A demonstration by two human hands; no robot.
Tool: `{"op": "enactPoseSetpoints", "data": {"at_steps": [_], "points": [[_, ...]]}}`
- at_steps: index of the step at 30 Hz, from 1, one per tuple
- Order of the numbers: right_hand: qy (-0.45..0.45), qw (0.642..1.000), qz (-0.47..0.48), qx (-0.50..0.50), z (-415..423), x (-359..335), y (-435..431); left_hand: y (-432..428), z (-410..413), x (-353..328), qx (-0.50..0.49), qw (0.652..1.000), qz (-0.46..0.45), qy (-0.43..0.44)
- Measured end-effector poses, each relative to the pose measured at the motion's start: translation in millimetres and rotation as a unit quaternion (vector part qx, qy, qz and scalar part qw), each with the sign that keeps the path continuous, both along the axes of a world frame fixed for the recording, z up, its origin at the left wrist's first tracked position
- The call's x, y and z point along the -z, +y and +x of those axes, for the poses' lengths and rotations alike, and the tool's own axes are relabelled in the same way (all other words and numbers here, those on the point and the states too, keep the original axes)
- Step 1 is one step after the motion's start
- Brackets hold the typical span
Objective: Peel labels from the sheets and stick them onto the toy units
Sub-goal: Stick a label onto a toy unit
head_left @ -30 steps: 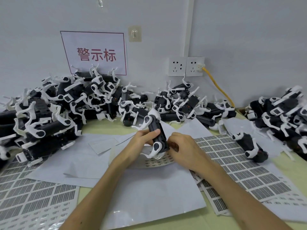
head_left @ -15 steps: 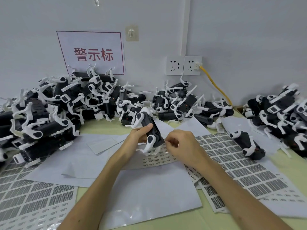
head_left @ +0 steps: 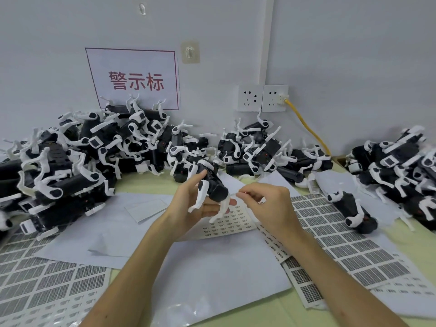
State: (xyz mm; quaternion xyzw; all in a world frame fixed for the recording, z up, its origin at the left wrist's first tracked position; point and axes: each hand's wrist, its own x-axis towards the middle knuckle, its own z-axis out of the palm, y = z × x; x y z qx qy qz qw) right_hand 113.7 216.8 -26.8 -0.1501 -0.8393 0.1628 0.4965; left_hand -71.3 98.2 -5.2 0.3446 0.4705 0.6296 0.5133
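A black toy unit (head_left: pixel 213 185) with white legs is held above the table, tilted, by my left hand (head_left: pixel 186 208), thumb on top and fingers underneath. My right hand (head_left: pixel 271 208) hovers just right of the toy's near end. Its thumb and forefinger are pinched together on what looks like a tiny label, too small to make out clearly. Under both hands lies a small label sheet (head_left: pixel 226 225) printed with rows of little labels.
Piles of black-and-white toy units sit at the left (head_left: pixel 70 166), centre back (head_left: pixel 259 149) and right (head_left: pixel 401 168). One single unit (head_left: pixel 354 213) lies on the right-hand label sheets (head_left: pixel 342 244). More sheets (head_left: pixel 47 286) and white backing paper (head_left: pixel 212 279) cover the front. A yellow cable (head_left: pixel 306 123) runs from the wall socket.
My left hand has raised and turned the toy unit. My right hand has drawn back from the toy's end, a little to the right, fingers still pinched.
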Motion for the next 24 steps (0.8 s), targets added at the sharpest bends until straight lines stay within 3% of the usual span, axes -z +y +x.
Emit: {"op": "enactPoseSetpoints", "data": {"at_steps": [24], "points": [[0.01,0.998,0.058,0.003,3.8,-2.6,10.2,-2.5,2.1,-4.5,0.045,0.989,0.057,-0.126]]}}
